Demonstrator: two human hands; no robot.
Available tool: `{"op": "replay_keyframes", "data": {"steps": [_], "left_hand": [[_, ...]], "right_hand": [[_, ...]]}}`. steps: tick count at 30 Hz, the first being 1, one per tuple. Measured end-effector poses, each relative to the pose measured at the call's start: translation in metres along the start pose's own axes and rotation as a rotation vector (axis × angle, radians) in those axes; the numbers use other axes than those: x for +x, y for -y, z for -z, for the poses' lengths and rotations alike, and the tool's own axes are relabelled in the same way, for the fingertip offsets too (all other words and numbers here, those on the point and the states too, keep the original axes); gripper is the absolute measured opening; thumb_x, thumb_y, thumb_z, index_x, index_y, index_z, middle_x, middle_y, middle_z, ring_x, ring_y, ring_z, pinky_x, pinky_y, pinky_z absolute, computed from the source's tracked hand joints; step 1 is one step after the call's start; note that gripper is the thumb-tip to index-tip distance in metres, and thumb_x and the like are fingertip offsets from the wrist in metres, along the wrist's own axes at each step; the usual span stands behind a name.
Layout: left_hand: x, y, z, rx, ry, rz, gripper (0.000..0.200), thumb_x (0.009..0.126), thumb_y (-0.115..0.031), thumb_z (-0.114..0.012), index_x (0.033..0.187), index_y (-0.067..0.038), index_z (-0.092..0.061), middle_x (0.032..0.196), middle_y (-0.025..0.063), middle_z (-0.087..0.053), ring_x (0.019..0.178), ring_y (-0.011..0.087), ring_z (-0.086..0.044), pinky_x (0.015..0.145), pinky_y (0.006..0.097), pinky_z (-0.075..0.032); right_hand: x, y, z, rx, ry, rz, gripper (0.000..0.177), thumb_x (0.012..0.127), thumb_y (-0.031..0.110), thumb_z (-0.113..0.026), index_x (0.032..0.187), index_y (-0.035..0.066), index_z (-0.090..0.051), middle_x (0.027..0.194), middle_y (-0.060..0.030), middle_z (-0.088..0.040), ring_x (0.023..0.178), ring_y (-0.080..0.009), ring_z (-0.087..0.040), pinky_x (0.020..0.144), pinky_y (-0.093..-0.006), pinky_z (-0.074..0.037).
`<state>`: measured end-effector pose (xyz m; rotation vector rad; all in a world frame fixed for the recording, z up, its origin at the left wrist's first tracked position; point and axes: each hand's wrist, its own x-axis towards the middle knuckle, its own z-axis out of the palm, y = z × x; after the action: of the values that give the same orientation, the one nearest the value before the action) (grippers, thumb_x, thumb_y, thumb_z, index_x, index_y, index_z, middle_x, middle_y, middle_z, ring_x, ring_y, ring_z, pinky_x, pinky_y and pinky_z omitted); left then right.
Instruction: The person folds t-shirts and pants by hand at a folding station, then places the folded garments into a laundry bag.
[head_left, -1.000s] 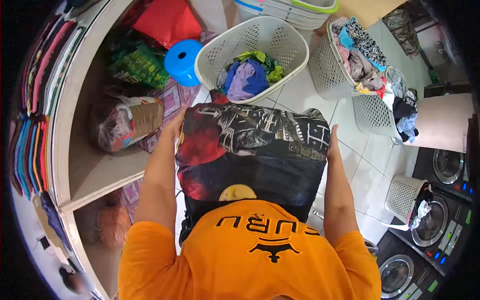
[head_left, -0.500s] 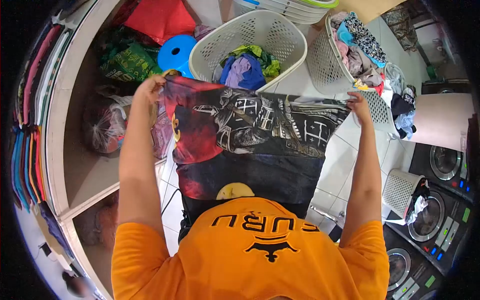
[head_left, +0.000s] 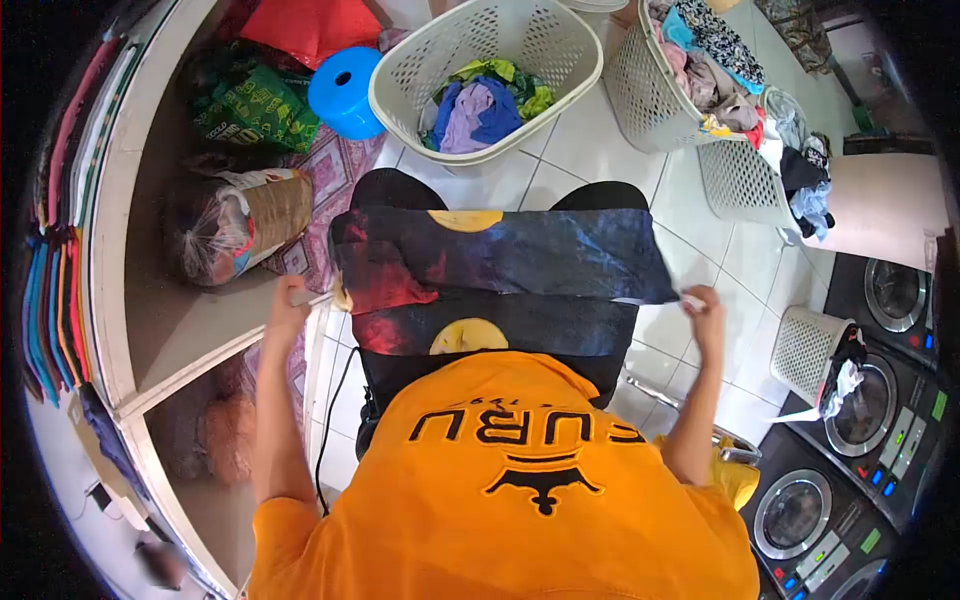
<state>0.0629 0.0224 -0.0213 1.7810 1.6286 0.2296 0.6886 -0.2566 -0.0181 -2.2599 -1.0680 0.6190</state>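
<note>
A dark printed cloth [head_left: 540, 255] with red, blue and yellow patches lies across my lap, folded over on itself. My left hand [head_left: 288, 308] pinches its left corner, where a pale bit of edge shows. At the opposite corner my right hand [head_left: 706, 312] grips the edge between thumb and fingers. The fold's upper layer stretches between both hands, and a yellow disc print shows on the lower layer near my orange shirt [head_left: 540, 440].
Ahead stands a perforated laundry basket [head_left: 400, 105] with crumpled clothes. Fuller baskets [head_left: 640, 100] stand at the right, near front-loading washers [head_left: 855, 430]. To the left are shelves [head_left: 215, 335] with a wrapped bundle [head_left: 250, 220], plus a blue round container [head_left: 345, 95].
Both hands have come down and toward me, folding the cloth's far part over onto my lap. The castle-like print is now hidden, and my knees show beyond the cloth.
</note>
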Motion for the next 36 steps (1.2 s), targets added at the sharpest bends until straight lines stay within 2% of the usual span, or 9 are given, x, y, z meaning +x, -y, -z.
{"op": "replay_keyframes", "data": {"steps": [4,7,12,18,21,25,29,32,36], "left_hand": [[-0.011,-0.167,-0.045,0.163,-0.313,-0.488,0.037,0.063,0.003,-0.052,0.099,-0.002,-0.054,0.116,0.0188,-0.046,0.112,0.0349,-0.041,0.095,0.0406,-0.031],[-0.025,-0.221,-0.104,0.015,0.053,-0.754,0.035,0.073,-0.004,-0.052,0.107,0.002,-0.048,0.122,0.0219,-0.04,0.118,0.0364,-0.034,0.099,0.0435,-0.026],[-0.033,-0.218,-0.155,0.414,0.186,-0.716,0.059,0.081,-0.034,-0.051,0.126,0.0,-0.032,0.135,0.0212,-0.025,0.127,0.0362,-0.02,0.102,0.0488,-0.015],[-0.048,-0.25,-0.165,0.378,0.321,-0.879,0.102,0.059,-0.063,-0.06,0.133,-0.003,-0.023,0.14,0.0195,-0.012,0.13,0.0364,-0.008,0.099,0.0583,-0.005],[-0.057,-0.282,-0.179,0.291,0.334,-1.023,0.102,0.059,-0.062,-0.06,0.133,-0.004,-0.022,0.14,0.0202,-0.013,0.13,0.0381,-0.008,0.098,0.0605,-0.006],[-0.065,-0.313,-0.186,0.188,0.313,-1.122,0.102,0.06,-0.059,-0.062,0.134,-0.004,-0.019,0.14,0.02,-0.012,0.13,0.0371,-0.008,0.1,0.0577,-0.005],[-0.052,-0.305,-0.155,-0.558,0.468,-0.961,0.082,0.072,-0.04,-0.062,0.134,-0.004,-0.021,0.135,0.0168,-0.029,0.125,0.0299,-0.029,0.099,0.051,-0.024],[-0.019,-0.259,-0.081,-1.369,1.081,-0.099,0.074,0.078,-0.049,-0.053,0.131,-0.004,-0.028,0.133,0.0154,-0.034,0.123,0.0255,-0.033,0.096,0.043,-0.032],[-0.005,-0.171,-0.025,-1.63,0.954,0.324,0.063,0.085,-0.05,-0.041,0.128,-0.004,-0.035,0.123,0.0118,-0.047,0.108,0.0219,-0.048,0.087,0.0391,-0.042]], "right_hand": [[0.02,-0.013,-0.099,0.831,0.065,-0.439,0.048,0.086,0.041,-0.044,0.117,0.004,-0.047,0.106,-0.0085,-0.056,0.094,-0.0217,-0.054,0.084,-0.0379,-0.042],[0.03,-0.006,-0.146,1.381,0.246,-0.565,0.051,0.087,0.044,-0.041,0.118,0.004,-0.048,0.109,-0.0091,-0.056,0.096,-0.0236,-0.054,0.085,-0.0391,-0.043],[0.019,-0.043,-0.104,1.442,0.343,-0.671,0.036,0.082,0.027,-0.053,0.108,0.003,-0.054,0.103,-0.0086,-0.059,0.093,-0.0233,-0.057,0.084,-0.0399,-0.045],[-0.002,0.054,0.075,1.219,-0.293,-0.458,0.039,0.082,0.032,-0.053,0.107,0.002,-0.055,0.101,-0.0113,-0.059,0.09,-0.025,-0.058,0.081,-0.0392,-0.046],[-0.024,0.111,0.141,1.448,-0.026,-0.083,0.049,0.087,0.04,-0.044,0.115,0.0,-0.049,0.11,-0.0142,-0.056,0.094,-0.0302,-0.056,0.084,-0.0432,-0.044],[-0.047,0.168,0.164,1.289,-0.464,-0.277,0.053,0.088,0.042,-0.04,0.12,0.0,-0.045,0.118,-0.0133,-0.051,0.099,-0.0298,-0.053,0.093,-0.042,-0.036],[-0.052,0.238,0.097,1.072,-0.026,0.129,0.045,0.084,0.024,-0.051,0.119,-0.003,-0.042,0.102,-0.0107,-0.057,0.091,-0.0208,-0.056,0.08,-0.0327,-0.047],[-0.049,0.292,0.011,1.129,0.459,0.012,0.069,0.079,0.007,-0.056,0.135,0.01,-0.016,0.074,-0.0016,-0.05,0.059,-0.0112,-0.05,0.055,-0.0241,-0.048],[-0.046,0.329,-0.095,1.093,0.783,0.148,0.064,0.085,0.01,-0.051,0.136,0.013,-0.013,0.121,-0.0185,-0.043,0.11,-0.0279,-0.047,0.086,-0.0365,-0.042]]}}
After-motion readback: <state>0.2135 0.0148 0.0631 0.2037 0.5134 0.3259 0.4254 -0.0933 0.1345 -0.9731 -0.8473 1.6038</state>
